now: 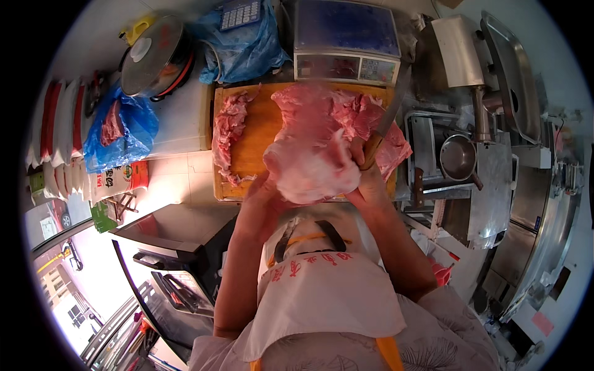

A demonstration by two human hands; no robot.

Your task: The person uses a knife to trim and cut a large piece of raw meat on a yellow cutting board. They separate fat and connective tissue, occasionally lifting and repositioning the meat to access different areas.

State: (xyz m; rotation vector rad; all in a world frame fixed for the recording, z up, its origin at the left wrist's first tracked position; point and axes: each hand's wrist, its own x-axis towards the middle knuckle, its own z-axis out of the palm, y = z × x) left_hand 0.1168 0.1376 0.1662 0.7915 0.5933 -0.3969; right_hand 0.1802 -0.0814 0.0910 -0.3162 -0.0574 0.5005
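A large slab of raw meat (312,164), pink with a pale fatty side, is lifted at its near end above the wooden cutting board (260,133). My left hand (265,196) grips its lower left edge, fingers partly hidden beneath it. My right hand (370,180) is closed round the handle of a knife (372,148) and also touches the slab's right edge. The knife's blade points up and away to the right, over more red meat (396,154). Along the board's left side lies a strip of meat trimmings (229,133).
Behind the board stands a weighing scale (346,31), with a calculator (240,13) on a blue plastic bag (241,52) beside it. At left are a lidded pan (154,59) and meat on blue plastic (112,127). A meat grinder (482,114) and a metal pot (458,157) stand at right.
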